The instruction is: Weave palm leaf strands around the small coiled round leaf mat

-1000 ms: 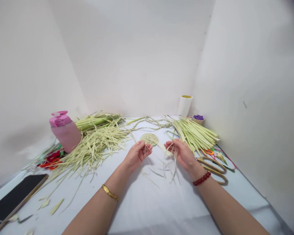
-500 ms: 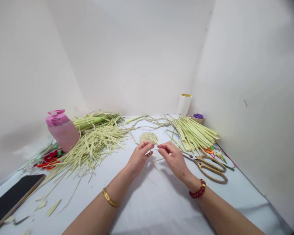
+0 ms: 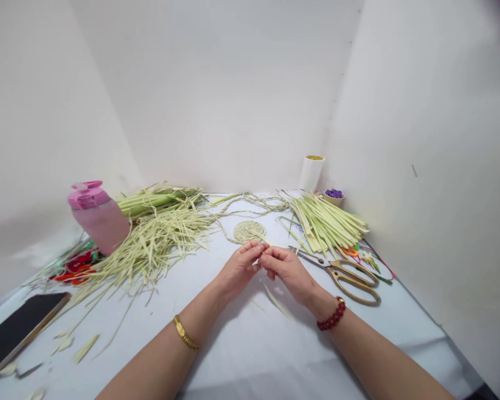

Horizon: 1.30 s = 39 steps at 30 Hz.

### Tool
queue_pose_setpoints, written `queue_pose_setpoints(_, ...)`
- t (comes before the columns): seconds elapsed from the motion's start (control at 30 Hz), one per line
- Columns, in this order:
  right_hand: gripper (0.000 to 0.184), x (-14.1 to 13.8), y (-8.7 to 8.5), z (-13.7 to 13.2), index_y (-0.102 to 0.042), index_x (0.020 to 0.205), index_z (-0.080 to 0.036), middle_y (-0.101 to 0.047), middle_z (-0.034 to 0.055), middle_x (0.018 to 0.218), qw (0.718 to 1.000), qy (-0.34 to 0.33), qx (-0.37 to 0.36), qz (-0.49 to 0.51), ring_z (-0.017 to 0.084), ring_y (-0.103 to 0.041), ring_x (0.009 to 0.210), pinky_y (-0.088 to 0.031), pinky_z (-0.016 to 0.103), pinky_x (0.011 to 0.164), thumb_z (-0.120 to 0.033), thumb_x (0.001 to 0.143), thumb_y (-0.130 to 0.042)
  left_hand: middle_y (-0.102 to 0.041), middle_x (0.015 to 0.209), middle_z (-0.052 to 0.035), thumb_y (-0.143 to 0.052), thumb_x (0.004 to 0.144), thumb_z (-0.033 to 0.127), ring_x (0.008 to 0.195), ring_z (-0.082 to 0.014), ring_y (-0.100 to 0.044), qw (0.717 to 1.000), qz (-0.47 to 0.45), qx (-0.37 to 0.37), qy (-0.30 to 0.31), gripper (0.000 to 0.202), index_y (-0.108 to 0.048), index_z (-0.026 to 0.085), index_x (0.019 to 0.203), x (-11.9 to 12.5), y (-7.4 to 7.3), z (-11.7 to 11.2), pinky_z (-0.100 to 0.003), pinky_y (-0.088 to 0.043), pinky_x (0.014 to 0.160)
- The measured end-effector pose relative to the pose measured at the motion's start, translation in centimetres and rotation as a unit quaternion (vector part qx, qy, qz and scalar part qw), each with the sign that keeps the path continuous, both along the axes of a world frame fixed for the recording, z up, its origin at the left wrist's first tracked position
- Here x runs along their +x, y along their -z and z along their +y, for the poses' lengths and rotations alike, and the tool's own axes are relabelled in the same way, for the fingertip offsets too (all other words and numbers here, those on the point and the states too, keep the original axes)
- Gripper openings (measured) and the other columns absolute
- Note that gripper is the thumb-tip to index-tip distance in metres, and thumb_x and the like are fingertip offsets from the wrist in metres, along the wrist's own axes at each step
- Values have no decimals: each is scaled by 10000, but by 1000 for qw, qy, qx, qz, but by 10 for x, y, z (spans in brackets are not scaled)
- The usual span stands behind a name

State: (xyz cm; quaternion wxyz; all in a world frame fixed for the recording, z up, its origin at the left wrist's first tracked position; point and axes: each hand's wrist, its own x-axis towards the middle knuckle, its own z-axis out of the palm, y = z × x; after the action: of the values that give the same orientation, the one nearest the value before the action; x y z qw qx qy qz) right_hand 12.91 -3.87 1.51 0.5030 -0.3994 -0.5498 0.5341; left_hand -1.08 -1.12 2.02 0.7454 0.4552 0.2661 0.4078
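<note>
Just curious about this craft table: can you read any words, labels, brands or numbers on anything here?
No readable text shows anywhere.
The pink bottle shows no lettering.
The white roll shows none that I can make out.
The scissors are too small in view to tell.

Left hand (image 3: 239, 269), right hand (image 3: 289, 272) touching, woven coil (image 3: 250, 231) beyond

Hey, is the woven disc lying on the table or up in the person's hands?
On the table: the woven disc lies flat beyond the left hand and right hand, whose fingertips meet in front of it.
</note>
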Motion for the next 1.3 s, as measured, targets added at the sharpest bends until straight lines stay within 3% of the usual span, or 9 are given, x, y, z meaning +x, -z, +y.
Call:
queue_pose_setpoints(0.2,181,8,1,7,-684,706,-169,-509,-16,592,999,24,-29,-14,100,-409,535,-354,232,525,-338,727,-624,-634,900,-9,-656,767,299,882,-140,-589,992,-95,-57,-67,129,-586,195,801,-8,-2,10,-273,-457,794)
queue_pose_setpoints(0.3,208,15,3,14,-705,769,-166,-503,-16,605,997,70,-16,8,99,-415,536,-350,236,525,-358,728,-636,-603,761,16,-672,755,314,690,-84,-566,988,-84,-68,-106,157,-583,186,779,-12,-6,13,-201,-449,650)
queue_pose_setpoints(0.43,217,20,0,18,-692,813,-169,-520,-17,645,990,129,29,51,94,-427,535,-354,242,528,-369,752,-636,-443,509,48,-643,770,384,408,-30,-360,994,-32,-95,31,264,-587,146,670,-12,-12,4,-161,-264,403)
queue_pose_setpoints(0.5,208,21,-3,16,-686,821,-173,-555,-6,676,986,149,53,44,100,-450,543,-379,251,544,-364,770,-621,-477,503,29,-623,786,401,396,-36,-381,992,3,-74,103,276,-635,135,713,-9,-12,-3,-171,-266,402)
queue_pose_setpoints(0.6,199,18,-8,9,-684,852,-185,-585,5,702,981,170,90,-2,112,-486,557,-410,262,565,-349,812,-578,-605,631,-38,-601,807,431,485,-72,-506,988,61,-33,138,325,-691,122,849,-3,-8,-10,-198,-374,486)
queue_pose_setpoints(0.77,179,12,-13,-5,-688,854,-203,-621,27,772,960,190,182,-95,149,-562,701,-446,272,663,-284,854,-528,-664,914,-99,-602,802,468,743,-131,-596,995,67,-18,71,364,-693,139,925,3,2,-7,-251,-459,671)
queue_pose_setpoints(0.97,160,3,-8,-7,-690,846,-198,-633,28,776,947,154,243,-143,144,-552,715,-438,275,686,-232,849,-534,-645,970,-55,-684,769,363,851,-108,-583,998,-5,-62,-8,266,-683,168,950,-2,6,0,-190,-460,699)
queue_pose_setpoints(1.1,108,1,-1,-4,-651,804,-188,-627,8,734,966,147,184,-104,125,-538,662,-430,254,637,-250,828,-566,-637,810,-12,-714,752,297,713,-63,-590,990,-56,-121,-43,198,-677,155,886,-3,9,4,-157,-482,634)
queue_pose_setpoints(1.3,157,0,3,-1,-605,774,-174,-623,1,698,987,131,92,-28,109,-519,577,-434,252,595,-328,807,-607,-621,699,-2,-716,752,252,601,-39,-585,987,-80,-130,-59,167,-659,118,835,-2,10,6,-117,-488,542)
